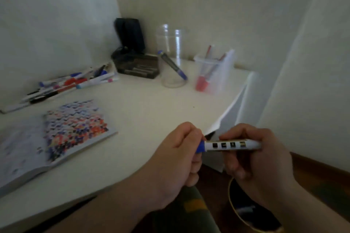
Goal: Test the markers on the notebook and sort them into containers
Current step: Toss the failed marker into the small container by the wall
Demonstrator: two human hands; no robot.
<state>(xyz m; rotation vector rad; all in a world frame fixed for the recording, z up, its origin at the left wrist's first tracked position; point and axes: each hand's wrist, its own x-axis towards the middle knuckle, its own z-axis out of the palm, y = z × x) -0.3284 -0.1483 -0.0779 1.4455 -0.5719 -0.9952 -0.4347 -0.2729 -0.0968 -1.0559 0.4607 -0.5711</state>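
At about 5 o'clock, off the white surface's (132,100) edge, the right hand (261,159) grips a white marker's (232,144) barrel while the left hand's (176,155) fingers (195,157) pinch its blue cap (200,146), with the scribbled notebook (62,134) lying at 9 o'clock.

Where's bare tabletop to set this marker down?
Bare table lies between the notebook, the clear jar and the square tub. The back left is crowded: the loose marker pile and black case.
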